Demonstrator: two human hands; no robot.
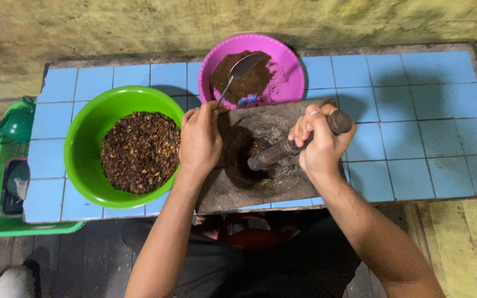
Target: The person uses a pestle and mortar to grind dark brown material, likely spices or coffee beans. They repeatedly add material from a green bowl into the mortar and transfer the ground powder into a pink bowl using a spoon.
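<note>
Hands: right point(322, 144) grips pestle point(291, 146) (in mortar point(260, 160)), left point(200, 140) seemingly pinching spoon point(237, 74)

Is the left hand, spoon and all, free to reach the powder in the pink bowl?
Probably yes. The left hand holds a spoon whose bowl already lies over the brown powder in the pink bowl. Nothing lies between; the right hand grips the pestle off to the side.

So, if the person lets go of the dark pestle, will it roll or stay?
The pestle looks round and long, so on the flat tiles it would probably roll. Now it leans in the stone mortar's hollow, which likely keeps it. It seems heavy; the right hand wraps it fully.
</note>
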